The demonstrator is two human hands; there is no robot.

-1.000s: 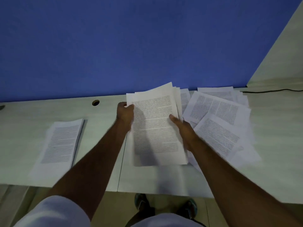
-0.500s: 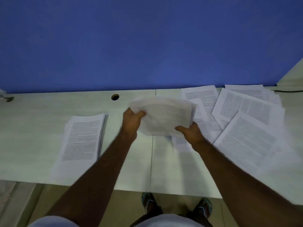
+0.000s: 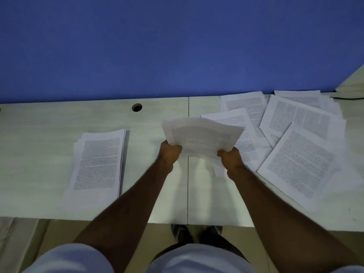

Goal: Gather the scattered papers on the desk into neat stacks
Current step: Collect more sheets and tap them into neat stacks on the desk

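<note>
1. You hold a bundle of papers [image 3: 201, 137], white sheets with dense printed text, blurred and bowed, above the desk [image 3: 39, 134] just right of its centre seam [image 3: 188, 194].
2. Your left hand [image 3: 169, 152] and right hand [image 3: 230, 157] each grip a near corner, arms stretched forward.
3. Left of the seam lies a squared stack [image 3: 98, 164]; right of it, loose sheets [image 3: 295, 150] overlap at angles on the pale wood-grain surface.

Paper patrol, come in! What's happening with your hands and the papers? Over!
Both hands, left hand and right hand, gripping held bundle above desk. Neat stack left. Loose sheets right, ungathered. Nothing blocking.
</note>
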